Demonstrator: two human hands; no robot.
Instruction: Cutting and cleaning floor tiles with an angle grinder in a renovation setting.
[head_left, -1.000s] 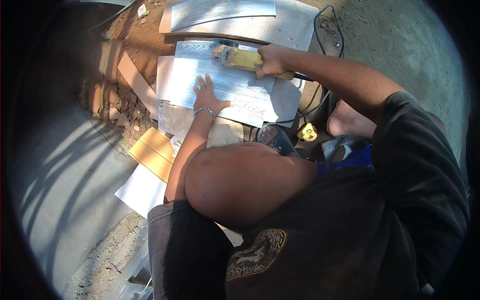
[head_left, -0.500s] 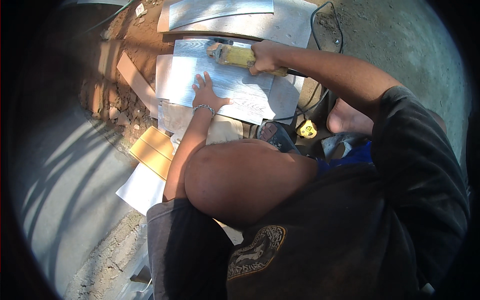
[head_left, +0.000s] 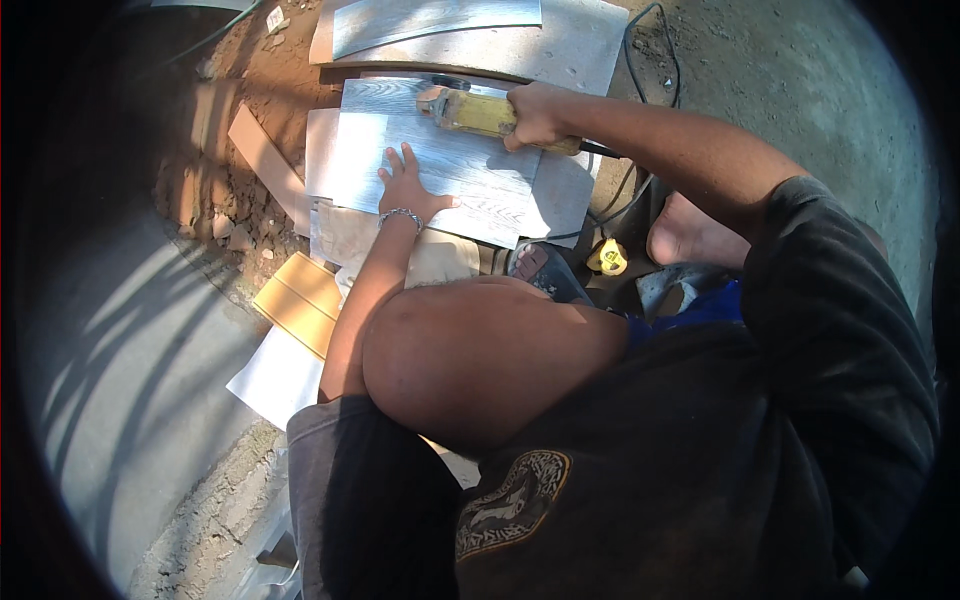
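Observation:
My right hand is wrapped round the yellow body of an angle grinder. The grinder's head and dark disc lie over the far part of a grey wood-grain tile. Spread flat, my left hand presses on the near left part of the same tile, a chain bracelet at its wrist. Where the disc meets the tile is too small to make out. Beneath the tile, other flat pieces show at its left and right edges.
A cut wood-grain tile rests on a slab beyond. The black cord loops at the right. A yellow tape measure lies near my bare foot. At left are an orange tile, a white sheet, a terracotta strip and rubble.
The whole scene has shifted slightly left in view. The grinder sits slightly farther right along the tile, still in my right hand; my left hand keeps its place on the tile.

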